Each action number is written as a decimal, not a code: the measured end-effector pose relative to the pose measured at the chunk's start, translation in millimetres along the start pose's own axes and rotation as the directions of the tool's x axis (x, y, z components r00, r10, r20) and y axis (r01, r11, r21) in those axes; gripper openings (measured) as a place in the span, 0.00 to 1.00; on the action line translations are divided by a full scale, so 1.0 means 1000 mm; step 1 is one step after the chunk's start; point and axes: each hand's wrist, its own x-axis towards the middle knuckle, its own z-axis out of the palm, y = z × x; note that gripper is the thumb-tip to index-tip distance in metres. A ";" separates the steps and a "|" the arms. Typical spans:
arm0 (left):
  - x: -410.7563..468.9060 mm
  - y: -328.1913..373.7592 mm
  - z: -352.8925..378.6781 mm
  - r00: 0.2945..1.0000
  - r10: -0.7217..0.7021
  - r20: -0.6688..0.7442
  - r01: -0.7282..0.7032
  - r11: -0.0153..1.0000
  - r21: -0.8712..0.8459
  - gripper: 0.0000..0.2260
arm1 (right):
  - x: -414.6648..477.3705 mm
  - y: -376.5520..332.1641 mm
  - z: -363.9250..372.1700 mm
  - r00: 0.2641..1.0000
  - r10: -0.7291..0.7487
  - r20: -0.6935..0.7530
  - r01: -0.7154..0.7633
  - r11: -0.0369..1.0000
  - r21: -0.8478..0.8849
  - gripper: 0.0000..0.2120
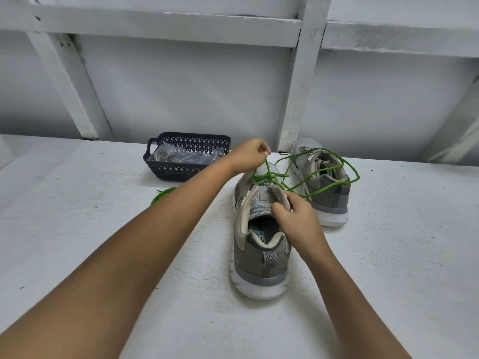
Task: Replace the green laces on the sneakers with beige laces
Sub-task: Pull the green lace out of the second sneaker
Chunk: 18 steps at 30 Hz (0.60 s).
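Observation:
A grey sneaker (259, 250) stands in the middle of the white table, heel toward me. My left hand (248, 155) is raised over its toe and pinches a strand of the green lace (334, 186), which is still threaded through the lower eyelets and loops loosely to the right. My right hand (298, 220) grips the sneaker's right eyelet flap beside the tongue. The second grey sneaker (325, 187) stands behind and to the right, without a lace, under the green loops. Another green lace (162, 195) lies bunched on the table, partly hidden by my left forearm.
A dark plastic basket (166, 168) holding clear packets sits at the back left, just behind my left wrist. A white wall with wooden framing rises right behind the table (77, 229).

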 end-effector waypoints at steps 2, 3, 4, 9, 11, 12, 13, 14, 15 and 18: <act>-0.005 0.000 0.002 1.000 0.005 0.003 -0.005 0.999 -0.032 0.10 | -0.001 0.000 0.000 1.000 0.000 -0.004 0.000 1.000 0.016 0.18; -0.008 -0.002 0.002 1.000 0.004 0.001 -0.004 0.999 -0.031 0.10 | 0.000 0.001 0.001 1.000 -0.004 -0.008 0.004 1.000 0.025 0.17; -0.011 -0.005 0.001 1.000 -0.002 -0.008 0.002 1.000 -0.022 0.11 | -0.001 0.002 0.001 1.000 -0.002 -0.012 0.003 1.000 0.031 0.15; -0.032 -0.028 -0.003 0.983 -0.045 -0.181 0.046 0.999 0.000 0.08 | 0.000 0.004 0.001 0.999 -0.011 -0.034 0.012 0.999 0.039 0.16; -0.041 -0.035 -0.003 0.996 -0.005 -0.093 0.012 0.997 0.073 0.08 | 0.000 0.005 0.002 0.999 -0.010 -0.042 0.012 0.999 0.038 0.19; -0.045 -0.037 -0.002 0.999 0.012 -0.037 -0.008 0.994 0.111 0.08 | 0.001 0.005 0.002 0.999 -0.006 -0.046 0.008 0.999 0.036 0.21; -0.047 -0.039 0.000 1.000 0.019 -0.015 -0.017 0.992 0.127 0.08 | 0.001 0.006 0.003 0.999 -0.006 -0.048 0.007 0.999 0.034 0.23; -0.047 -0.040 0.003 0.999 0.023 -0.031 -0.019 0.992 0.123 0.08 | 0.002 0.006 0.003 0.999 -0.005 -0.050 0.006 1.000 0.030 0.25; -0.046 -0.040 0.005 0.997 0.030 -0.069 -0.021 0.992 0.125 0.06 | 0.002 0.007 0.004 0.999 -0.004 -0.052 0.005 1.000 0.028 0.25; -0.039 -0.033 0.003 0.990 -0.032 -0.135 0.041 0.997 0.063 0.07 | 0.002 0.007 0.003 0.999 -0.001 -0.046 0.003 1.000 0.026 0.22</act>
